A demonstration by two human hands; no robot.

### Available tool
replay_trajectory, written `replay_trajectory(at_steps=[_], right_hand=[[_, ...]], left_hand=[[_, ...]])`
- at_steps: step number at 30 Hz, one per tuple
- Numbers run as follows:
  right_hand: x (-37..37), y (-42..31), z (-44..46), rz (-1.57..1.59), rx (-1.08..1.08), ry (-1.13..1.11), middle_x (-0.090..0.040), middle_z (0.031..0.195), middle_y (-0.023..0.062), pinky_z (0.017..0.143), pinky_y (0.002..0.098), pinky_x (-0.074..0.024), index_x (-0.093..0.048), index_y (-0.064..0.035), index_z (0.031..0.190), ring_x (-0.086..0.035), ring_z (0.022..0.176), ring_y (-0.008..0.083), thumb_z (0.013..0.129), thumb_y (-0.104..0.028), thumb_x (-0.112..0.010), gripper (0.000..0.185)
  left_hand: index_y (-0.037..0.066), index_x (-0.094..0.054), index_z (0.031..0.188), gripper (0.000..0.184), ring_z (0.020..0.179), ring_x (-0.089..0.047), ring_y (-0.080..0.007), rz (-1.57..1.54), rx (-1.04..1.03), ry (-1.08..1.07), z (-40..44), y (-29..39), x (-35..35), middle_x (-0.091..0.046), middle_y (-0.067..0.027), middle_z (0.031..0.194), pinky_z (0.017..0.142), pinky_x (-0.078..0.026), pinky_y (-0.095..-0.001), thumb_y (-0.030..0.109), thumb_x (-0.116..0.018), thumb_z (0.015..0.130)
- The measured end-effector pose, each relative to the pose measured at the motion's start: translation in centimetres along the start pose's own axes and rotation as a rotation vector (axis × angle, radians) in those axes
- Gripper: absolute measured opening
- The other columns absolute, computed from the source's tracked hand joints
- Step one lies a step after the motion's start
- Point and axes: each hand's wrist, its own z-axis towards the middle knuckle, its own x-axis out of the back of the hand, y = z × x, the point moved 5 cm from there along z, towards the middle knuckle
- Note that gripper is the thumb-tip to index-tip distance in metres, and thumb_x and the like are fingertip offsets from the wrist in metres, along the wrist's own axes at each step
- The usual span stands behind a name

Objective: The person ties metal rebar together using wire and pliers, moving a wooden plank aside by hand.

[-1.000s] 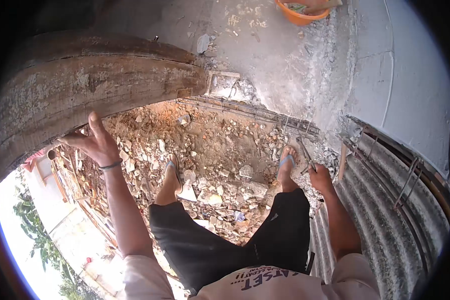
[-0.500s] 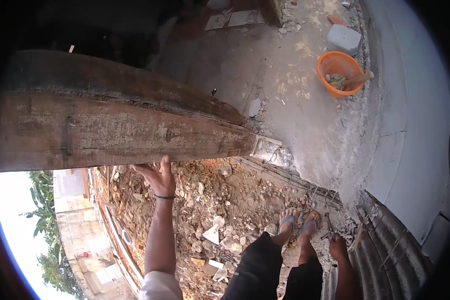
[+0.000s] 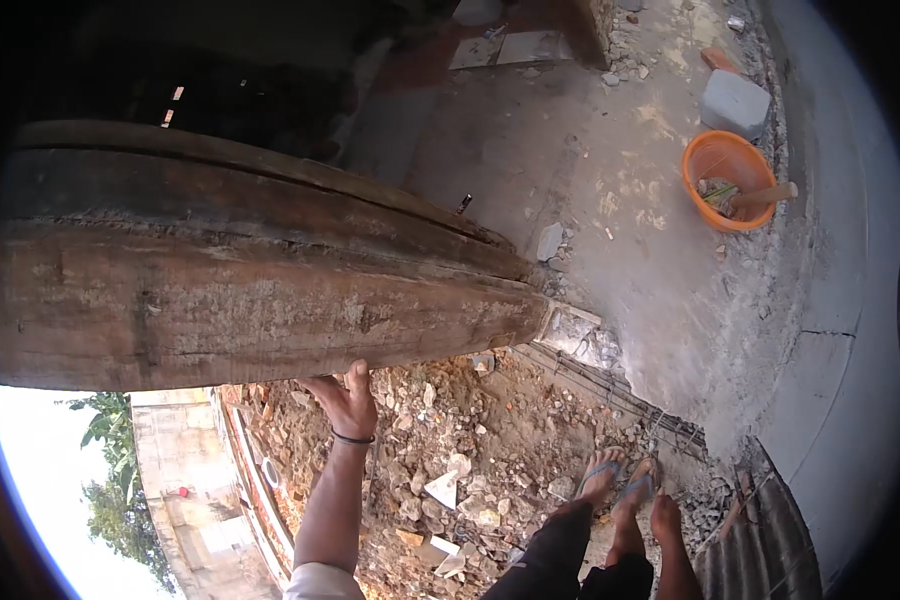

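My left hand (image 3: 346, 408), with a dark band at the wrist, is at the lower edge of a large, rough wooden board (image 3: 240, 310). Its thumb lies against the board's face and its other fingers go under the edge, partly hidden. My right hand (image 3: 665, 517) is low in view, closed, beside my sandalled feet (image 3: 600, 475). What it holds cannot be made out from this angle.
Broken rubble (image 3: 445, 440) covers the ground below the board. Thin steel bars (image 3: 610, 392) run along the concrete floor's edge. An orange bucket (image 3: 715, 160) with a wooden handle in it stands beside a pale block (image 3: 735, 103). Corrugated sheeting (image 3: 760, 550) lies lower right.
The view has swung up and left, showing more board and floor. My feet have come together. The metal tool seen earlier in my right hand no longer shows. My left hand stays at the board's edge.
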Motion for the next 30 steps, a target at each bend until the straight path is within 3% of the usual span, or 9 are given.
replay_trajectory(at_steps=[7,12,15,16,22,24,27,28,30], right_hand=[[-2.8,-1.0,0.9,0.079,0.029,-0.024,-0.063,0.1,0.0326,0.084,0.0536,-0.045,-0.06,0.0044,0.103,-0.057,0.101,0.0521,0.101,-0.037,-0.036,0.047],[-1.8,-3.3,1.1,0.241,-0.049,0.091,-0.058,0.112,0.0351,0.092,0.0548,-0.0426,-0.055,0.0042,0.119,-0.053,0.109,0.053,0.102,-0.042,-0.036,0.053],[-4.2,0.4,4.5,0.229,0.04,0.176,-0.058,0.113,0.0353,0.091,0.0545,-0.0426,-0.055,0.0044,0.12,-0.053,0.11,0.0532,0.103,-0.042,-0.036,0.053],[-3.5,-1.6,4.4,0.203,0.103,0.211,-0.058,0.113,0.0352,0.091,0.0542,-0.0428,-0.055,0.0049,0.12,-0.053,0.109,0.0534,0.102,-0.041,-0.036,0.053],[-8.1,-0.2,9.3,0.194,-0.063,-0.019,-0.062,0.103,0.0329,0.084,0.0519,-0.0447,-0.059,0.0079,0.108,-0.059,0.099,0.0489,0.098,-0.042,-0.047,0.052],[-9.0,-2.1,8.9,0.274,-0.084,-0.062,-0.063,0.098,0.0308,0.082,0.0497,-0.0461,-0.058,0.008,0.107,-0.062,0.096,0.0461,0.098,-0.041,-0.049,0.051],[-13.5,0.0,10.5,0.433,0.067,0.082,-0.065,0.095,0.0279,0.078,0.0477,-0.0472,-0.058,0.0076,0.108,-0.063,0.09,0.0431,0.098,-0.037,-0.05,0.047],[-15.0,1.0,11.0,0.467,-0.059,-0.088,-0.064,0.092,0.0272,0.075,0.0459,-0.0477,-0.057,0.0067,0.109,-0.064,0.085,0.0401,0.097,-0.036,-0.051,0.045],[-19.3,5.1,12.9,0.564,-0.025,-0.075,-0.055,0.066,0.0105,0.053,0.0355,-0.0425,-0.054,-0.0009,0.095,-0.053,0.055,0.0224,0.1,-0.032,-0.051,0.032]], left_hand=[[-0.005,0.012,0.151,0.116,0.147,-0.008,-0.0366,-0.009,-0.003,0.025,-0.2,1.0,0.1,-0.002,-0.0278,0.158,0.119,-0.009,-0.0484,0.055,-0.065,0.087],[-0.007,0.007,0.151,0.115,0.147,-0.009,-0.0364,-0.045,-0.025,0.042,-0.1,1.9,-0.3,-0.004,-0.0284,0.158,0.12,-0.009,-0.0476,0.056,-0.065,0.087],[-0.008,0.005,0.151,0.113,0.146,-0.013,-0.0362,-0.076,-0.047,0.075,-0.1,1.7,-0.7,-0.007,-0.0287,0.158,0.119,-0.011,-0.0461,0.056,-0.063,0.088],[-0.008,0.005,0.151,0.112,0.146,-0.015,-0.036,-0.084,-0.066,0.086,-0.1,1.6,-0.5,-0.008,-0.0287,0.157,0.119,-0.012,-0.0459,0.056,-0.063,0.088],[-0.007,-0.004,0.151,0.104,0.145,-0.021,-0.0349,-0.137,-0.053,0.025,-2.6,0.6,-1.5,-0.019,-0.0272,0.155,0.118,-0.018,-0.0471,0.056,-0.061,0.09],[-0.005,-0.009,0.151,0.097,0.145,-0.023,-0.0363,0.017,-0.241,0.071,-8.8,-0.8,-5.4,-0.018,-0.0279,0.156,0.118,-0.02,-0.0482,0.053,-0.06,0.091],[-0.003,-0.035,0.142,0.071,0.139,-0.036,-0.0384,-0.044,-0.21,-0.491,-21.1,-3.6,-16.7,-0.038,-0.0276,0.147,0.116,-0.026,-0.0492,0.036,-0.064,0.092],[-0.003,-0.044,0.137,0.061,0.135,-0.042,-0.039,0.001,-0.188,-0.744,-26.0,-6.4,-21.5,-0.046,-0.0268,0.141,0.114,-0.029,-0.0496,0.03,-0.066,0.091],[-0.003,-0.057,0.121,0.042,0.123,-0.051,-0.0401,-0.075,-0.164,-0.875,-33.8,-10.6,-30.7,-0.059,-0.0237,0.124,0.109,-0.036,-0.0494,0.022,-0.067,0.089]])
